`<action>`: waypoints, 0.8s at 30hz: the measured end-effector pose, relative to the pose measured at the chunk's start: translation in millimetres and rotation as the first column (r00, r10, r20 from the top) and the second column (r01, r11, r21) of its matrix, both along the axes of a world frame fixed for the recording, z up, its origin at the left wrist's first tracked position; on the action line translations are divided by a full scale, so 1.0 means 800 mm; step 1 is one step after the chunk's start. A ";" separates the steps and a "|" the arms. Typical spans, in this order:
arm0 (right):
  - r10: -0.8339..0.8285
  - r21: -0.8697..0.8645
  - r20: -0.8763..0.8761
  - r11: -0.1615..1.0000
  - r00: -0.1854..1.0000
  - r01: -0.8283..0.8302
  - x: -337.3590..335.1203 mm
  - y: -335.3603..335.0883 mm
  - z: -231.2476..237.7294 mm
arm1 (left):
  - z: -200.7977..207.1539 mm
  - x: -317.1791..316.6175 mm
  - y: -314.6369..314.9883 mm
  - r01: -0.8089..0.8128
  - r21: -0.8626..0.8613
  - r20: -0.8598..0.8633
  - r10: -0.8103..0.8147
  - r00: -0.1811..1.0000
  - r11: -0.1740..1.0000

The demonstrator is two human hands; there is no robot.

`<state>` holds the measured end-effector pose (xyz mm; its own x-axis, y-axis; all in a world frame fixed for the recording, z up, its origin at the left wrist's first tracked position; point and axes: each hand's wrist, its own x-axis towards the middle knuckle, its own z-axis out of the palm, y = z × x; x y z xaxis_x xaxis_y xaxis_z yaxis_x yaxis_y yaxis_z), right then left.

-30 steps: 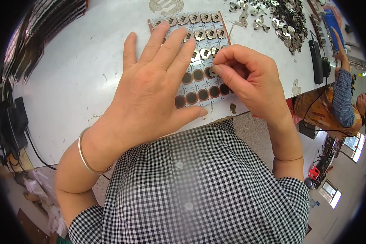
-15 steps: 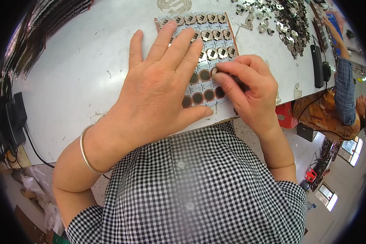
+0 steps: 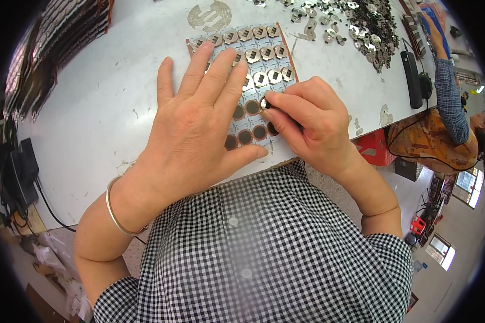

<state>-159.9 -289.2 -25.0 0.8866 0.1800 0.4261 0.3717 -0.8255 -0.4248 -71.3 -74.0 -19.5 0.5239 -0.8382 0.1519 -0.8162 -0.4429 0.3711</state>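
Note:
A panel of small circuit boards [image 3: 289, 55] lies on the table in front of me. Its far rows carry shiny metal clips [image 3: 260, 79] with dark square openings; the two near rows show bare dark round pads [image 3: 245, 137] with copper-coloured rims. My left hand [image 3: 191, 121] lies flat over the panel's left side, fingers spread, hiding part of several rows. Between thumb and forefinger, my right hand [image 3: 318, 124] pinches a small metal clip [image 3: 265, 102] at a round pad in the fourth row. Its fingers partly cover the clip.
Loose metal clips [image 3: 369, 37] are heaped at the far right. A black power strip [image 3: 413, 81] lies near the right edge. Panels are stacked [image 3: 64, 43] at the far left, above a black adapter [image 3: 22, 167]. Beyond the right edge are a red box [image 3: 376, 148] and another person [image 3: 451, 102].
The panel and both hands appear shifted left and slightly down in the picture, as does the loose heap. My right hand still pinches the clip at the same row; my left stays spread on the panel.

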 end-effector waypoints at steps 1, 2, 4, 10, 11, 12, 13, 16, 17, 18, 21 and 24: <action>-0.015 0.016 -0.037 1.000 0.999 0.016 -0.002 0.001 0.000 | 0.000 0.000 0.000 0.002 -0.001 0.002 -0.002 1.000 1.000; -0.030 0.032 -0.074 0.999 0.997 0.032 -0.003 0.002 0.001 | -0.001 0.000 0.000 0.001 0.002 0.003 -0.001 1.000 1.000; -0.007 0.073 -0.128 0.997 0.992 0.016 0.001 -0.004 0.011 | -0.001 0.000 0.001 0.001 0.004 0.006 -0.001 1.000 1.000; -0.204 -0.142 0.017 0.968 0.979 0.205 0.050 -0.089 0.006 | -0.001 0.000 0.002 0.010 0.005 0.000 -0.010 1.000 1.000; -0.223 -0.230 0.035 0.947 0.974 0.225 0.059 -0.099 0.007 | -0.001 0.000 0.001 0.010 0.004 0.005 -0.010 1.000 1.000; -0.224 -0.230 0.035 0.947 0.974 0.226 0.064 -0.104 0.007 | -0.001 0.000 0.000 0.010 0.004 0.008 -0.010 1.000 1.000; -0.216 -0.232 -0.002 0.950 0.976 0.209 0.069 -0.106 0.006 | -0.001 0.000 0.001 0.006 0.005 0.006 -0.006 1.000 1.000; -0.183 -0.274 -0.043 0.948 0.982 0.165 0.075 -0.110 0.013 | 0.000 0.001 0.000 0.007 0.004 -0.009 -0.007 1.000 1.000; -0.162 -0.314 -0.045 0.939 0.986 0.140 0.077 -0.109 0.014 | 0.000 0.001 0.001 0.007 0.002 -0.008 -0.007 1.000 1.000; -0.158 -0.313 -0.048 0.940 0.986 0.136 0.073 -0.104 0.014 | -0.001 0.001 0.001 0.009 0.000 -0.007 -0.009 1.000 1.000; -0.233 0.074 -0.204 0.965 0.951 0.252 0.052 -0.084 0.013 | -0.001 0.000 0.002 0.001 -0.006 -0.013 -0.002 1.000 1.000; -0.295 0.159 -0.259 0.926 0.920 0.341 0.036 -0.090 0.010 | -0.002 0.001 0.002 0.005 -0.003 -0.010 -0.005 1.000 1.000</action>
<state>-131.1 -360.8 -17.0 0.9592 -0.1943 0.2053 -0.0217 -0.7747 -0.6319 -70.5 -72.8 -20.9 0.5216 -0.8401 0.1487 -0.8144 -0.4382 0.3804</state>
